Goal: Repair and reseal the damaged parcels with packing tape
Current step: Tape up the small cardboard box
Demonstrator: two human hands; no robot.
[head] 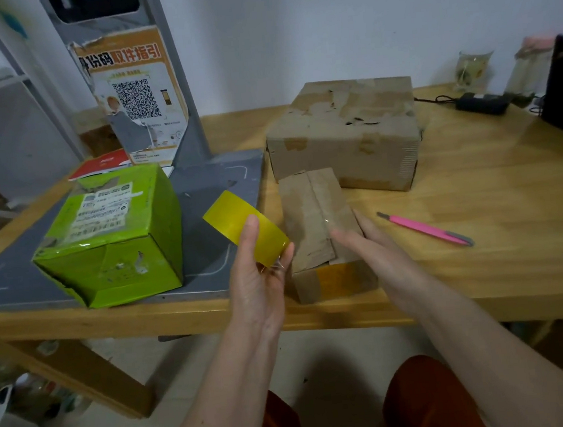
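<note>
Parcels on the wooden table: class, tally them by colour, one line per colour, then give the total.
Brown cardboard parcels: 2, the large taped box at the back and the small box under the right hand
Green cardboard parcels: 1, the cube-shaped box on the grey mat
Total: 3

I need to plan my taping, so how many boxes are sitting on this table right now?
3. The green box sits at left on the grey mat, the small brown box is at the front under the right hand, and the large brown box is behind it. Others may lie outside the view.
</note>
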